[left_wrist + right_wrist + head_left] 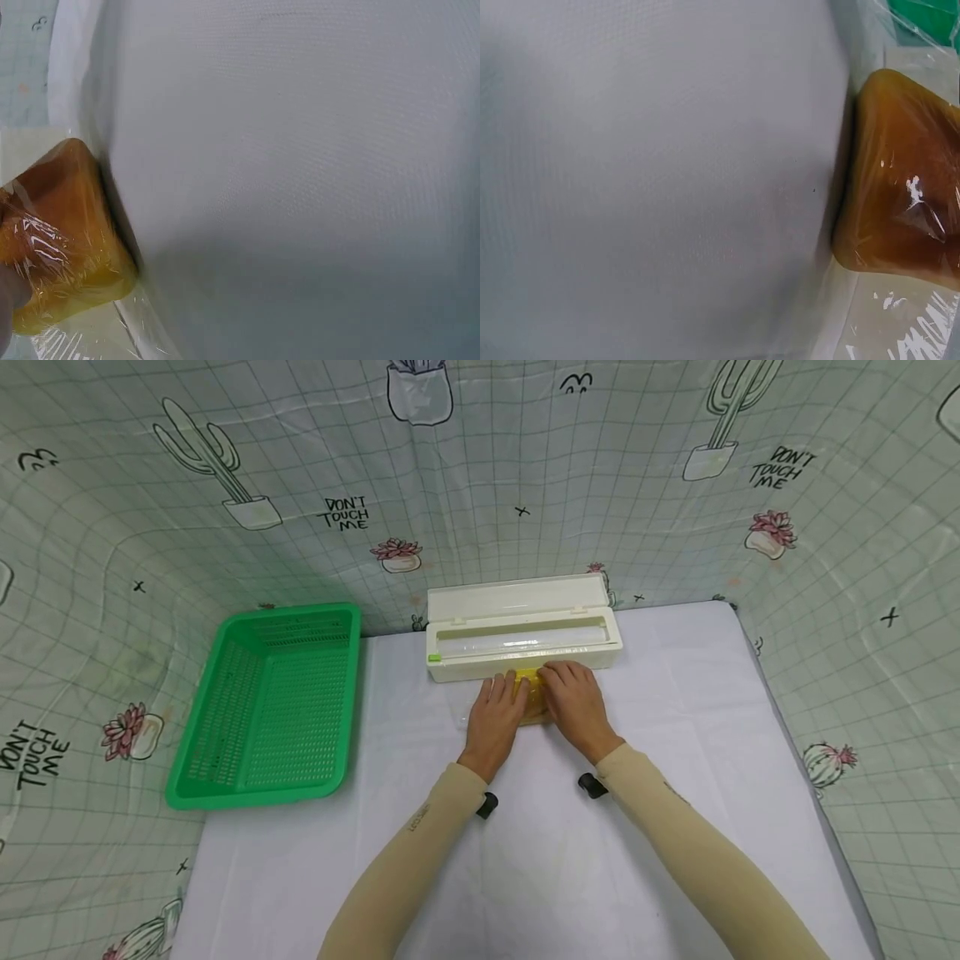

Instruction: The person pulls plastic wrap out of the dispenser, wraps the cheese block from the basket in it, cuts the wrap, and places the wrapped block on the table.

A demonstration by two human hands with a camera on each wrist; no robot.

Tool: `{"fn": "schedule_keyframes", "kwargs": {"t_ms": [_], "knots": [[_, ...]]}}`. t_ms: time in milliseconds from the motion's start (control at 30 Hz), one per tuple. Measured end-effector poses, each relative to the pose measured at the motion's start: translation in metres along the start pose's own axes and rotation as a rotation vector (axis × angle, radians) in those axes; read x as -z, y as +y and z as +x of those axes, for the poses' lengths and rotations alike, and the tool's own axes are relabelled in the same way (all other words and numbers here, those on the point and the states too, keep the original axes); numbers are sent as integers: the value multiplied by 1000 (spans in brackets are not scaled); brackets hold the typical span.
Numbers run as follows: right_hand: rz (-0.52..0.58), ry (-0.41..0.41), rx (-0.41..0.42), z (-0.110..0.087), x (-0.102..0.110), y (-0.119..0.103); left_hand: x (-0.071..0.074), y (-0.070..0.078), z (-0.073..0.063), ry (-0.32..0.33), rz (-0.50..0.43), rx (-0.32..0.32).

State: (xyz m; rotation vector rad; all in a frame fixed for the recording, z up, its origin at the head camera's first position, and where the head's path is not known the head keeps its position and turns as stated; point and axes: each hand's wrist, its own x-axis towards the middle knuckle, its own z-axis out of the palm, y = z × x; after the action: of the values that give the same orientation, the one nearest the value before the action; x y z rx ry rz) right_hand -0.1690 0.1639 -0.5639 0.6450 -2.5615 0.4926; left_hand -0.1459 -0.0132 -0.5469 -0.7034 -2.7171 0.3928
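Note:
A yellow-brown block (534,700), rounded at its corners and like a slice of bread, lies between the hands on the white table. Clear cling film (49,240) covers it, shiny and creased. From the left side, the left hand (493,714) holds the wrapped block, its fingertips at the far edge. On the right side the right hand (579,703) grips it with fingers bent over the far corner. Right behind stands a white cling film dispenser (517,664), lid raised, the film roll (525,639) visible inside.
At the left is a green plastic basket (300,727) with slotted walls. A small bright-green tab (434,657) sits at the dispenser's left front edge. The white tabletop (525,893) meets a cactus-print curtain (480,468) at the back and sides.

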Motion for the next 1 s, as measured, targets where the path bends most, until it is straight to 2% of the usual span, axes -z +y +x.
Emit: {"fn": "schedule_keyframes", "kwargs": {"t_ms": [200, 600, 733, 1000], "knots": [[-21, -9, -11, 1, -4, 2, -5, 1, 0, -21, -10, 4], [-98, -78, -10, 0, -9, 2, -13, 2, -2, -43, -45, 16], [-128, -92, -4, 1, -9, 2, -15, 1, -2, -70, -59, 22], [-105, -70, 13, -4, -10, 2, -17, 0, 0, -112, -84, 29]]}}
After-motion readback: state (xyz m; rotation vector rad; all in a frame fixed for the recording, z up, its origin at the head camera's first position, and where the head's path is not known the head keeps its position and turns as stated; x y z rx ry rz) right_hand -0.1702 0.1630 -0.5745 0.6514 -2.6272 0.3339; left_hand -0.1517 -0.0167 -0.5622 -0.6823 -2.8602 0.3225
